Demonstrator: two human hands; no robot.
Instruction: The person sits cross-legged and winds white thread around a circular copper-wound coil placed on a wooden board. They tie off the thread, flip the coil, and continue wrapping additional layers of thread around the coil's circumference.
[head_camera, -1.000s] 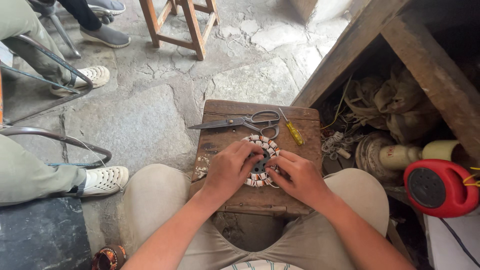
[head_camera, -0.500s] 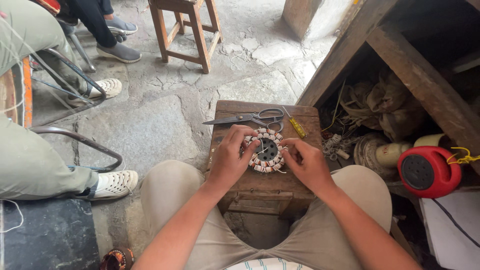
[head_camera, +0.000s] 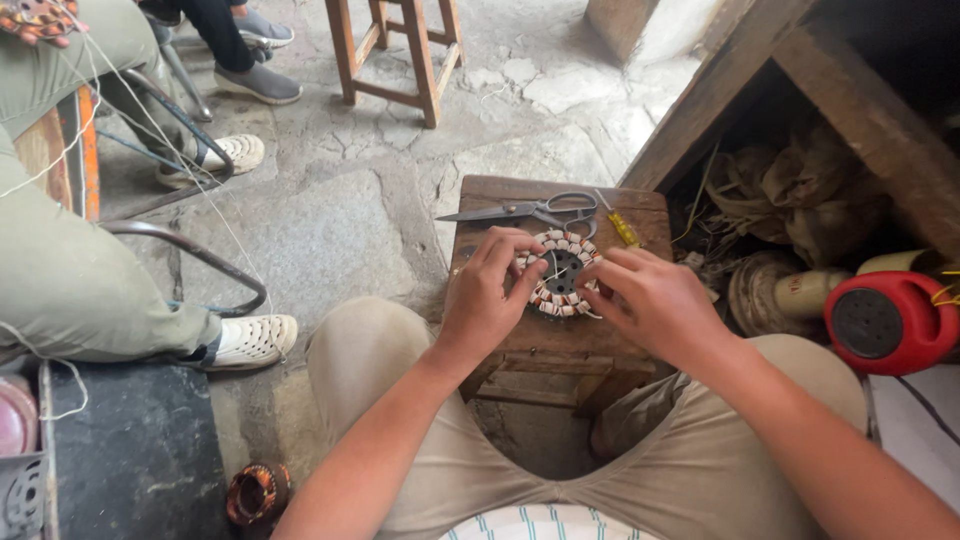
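Observation:
A round motor stator (head_camera: 560, 272) with white and copper-coloured windings lies on a small wooden stool (head_camera: 490, 205) between my knees. My left hand (head_camera: 490, 295) grips its left edge, fingers curled over the windings. My right hand (head_camera: 655, 300) holds the right edge, fingertips touching the ring. A thin white thread runs across the stator's dark centre hole. Behind it on the stool lie grey scissors (head_camera: 525, 210) and a yellow-handled screwdriver (head_camera: 620, 227).
A red round device (head_camera: 885, 320) and coils of wire sit under a wooden bench on the right. Another person's legs and white shoes (head_camera: 250, 340) are at left, with a metal chair frame. A wooden stool (head_camera: 395, 55) stands ahead on the stone floor. A copper-wound coil (head_camera: 255, 492) lies below.
The view has shifted so the stool sits a little lower and more central. Both hands stay on the stator, the left fingers now curled further over its rim.

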